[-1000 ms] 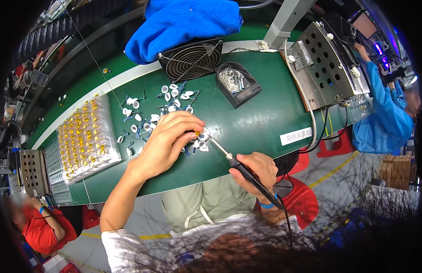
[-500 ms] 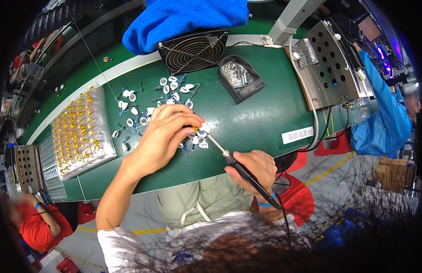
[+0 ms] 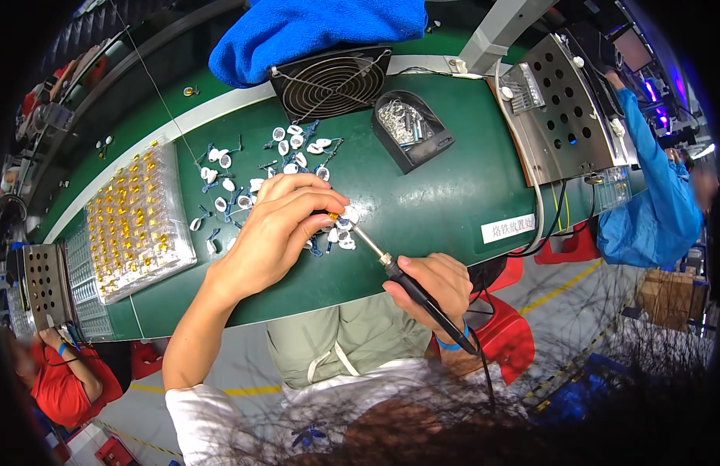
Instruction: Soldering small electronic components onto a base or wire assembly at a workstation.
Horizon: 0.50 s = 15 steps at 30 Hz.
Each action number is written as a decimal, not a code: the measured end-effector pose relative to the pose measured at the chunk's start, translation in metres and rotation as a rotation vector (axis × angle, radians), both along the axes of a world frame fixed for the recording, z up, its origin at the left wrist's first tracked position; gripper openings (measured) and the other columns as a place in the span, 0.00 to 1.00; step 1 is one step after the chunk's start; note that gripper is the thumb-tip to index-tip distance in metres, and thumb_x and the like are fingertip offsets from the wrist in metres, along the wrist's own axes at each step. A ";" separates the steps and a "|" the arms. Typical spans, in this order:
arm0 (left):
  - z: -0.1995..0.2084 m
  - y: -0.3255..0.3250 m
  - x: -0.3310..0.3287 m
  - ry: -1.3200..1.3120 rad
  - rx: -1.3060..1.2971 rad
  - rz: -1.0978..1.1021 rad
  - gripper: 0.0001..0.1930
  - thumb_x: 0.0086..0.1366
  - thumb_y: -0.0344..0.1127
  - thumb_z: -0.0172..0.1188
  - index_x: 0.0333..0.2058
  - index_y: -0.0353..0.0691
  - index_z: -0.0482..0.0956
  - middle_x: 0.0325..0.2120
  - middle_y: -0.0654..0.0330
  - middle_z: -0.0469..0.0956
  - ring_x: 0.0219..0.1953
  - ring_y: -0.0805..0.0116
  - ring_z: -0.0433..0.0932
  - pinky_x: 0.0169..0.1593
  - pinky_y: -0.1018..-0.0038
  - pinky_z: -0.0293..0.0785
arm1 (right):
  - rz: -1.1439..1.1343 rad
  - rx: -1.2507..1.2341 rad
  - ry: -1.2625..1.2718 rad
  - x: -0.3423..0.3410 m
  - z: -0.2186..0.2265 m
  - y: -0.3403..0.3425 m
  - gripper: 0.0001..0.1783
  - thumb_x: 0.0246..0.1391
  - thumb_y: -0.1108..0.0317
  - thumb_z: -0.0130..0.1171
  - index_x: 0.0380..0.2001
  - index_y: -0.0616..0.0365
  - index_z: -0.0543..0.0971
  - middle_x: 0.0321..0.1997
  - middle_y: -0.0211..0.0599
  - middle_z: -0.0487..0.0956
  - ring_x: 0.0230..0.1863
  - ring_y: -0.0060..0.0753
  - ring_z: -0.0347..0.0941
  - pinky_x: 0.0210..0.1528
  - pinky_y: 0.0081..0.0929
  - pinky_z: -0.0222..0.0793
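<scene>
Between the thumb and fingers of my left hand (image 3: 286, 221) is a small white part with a gold-coloured piece (image 3: 333, 216); the fingers cover most of it. My right hand (image 3: 439, 289) is closed round the black handle of a soldering iron (image 3: 416, 293). The iron's metal tip points up and left and meets the part at my left fingertips; whether it touches cannot be made out. Several small white oval parts with blue tails (image 3: 296, 141) lie scattered beyond my left hand, and a few more white parts (image 3: 346, 239) lie just under the fingertips.
Clear plastic trays (image 3: 142, 225) of gold pieces stand at left. A black fan (image 3: 333, 85) with a blue towel (image 3: 321, 35) over it is at the back, beside a black bin (image 3: 410, 132) of metal bits. A perforated metal box (image 3: 558, 109) stands right. People work on both sides.
Both hands and the soldering iron stay almost where they were. At the far left, the hand of the person in red has shifted slightly upward.
</scene>
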<state>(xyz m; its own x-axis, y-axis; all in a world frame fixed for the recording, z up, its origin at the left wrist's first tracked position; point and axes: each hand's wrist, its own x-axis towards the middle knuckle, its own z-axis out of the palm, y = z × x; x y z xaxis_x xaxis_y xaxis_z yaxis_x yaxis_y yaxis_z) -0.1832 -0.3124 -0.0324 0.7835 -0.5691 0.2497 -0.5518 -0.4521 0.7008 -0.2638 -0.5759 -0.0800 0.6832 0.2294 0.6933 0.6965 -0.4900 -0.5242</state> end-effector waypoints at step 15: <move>0.000 -0.002 0.000 -0.030 0.014 0.004 0.10 0.65 0.25 0.63 0.46 0.39 0.83 0.47 0.64 0.84 0.56 0.58 0.75 0.61 0.61 0.66 | 0.005 -0.003 0.011 0.000 0.000 0.000 0.23 0.43 0.67 0.81 0.41 0.65 0.83 0.30 0.45 0.84 0.25 0.42 0.81 0.26 0.32 0.73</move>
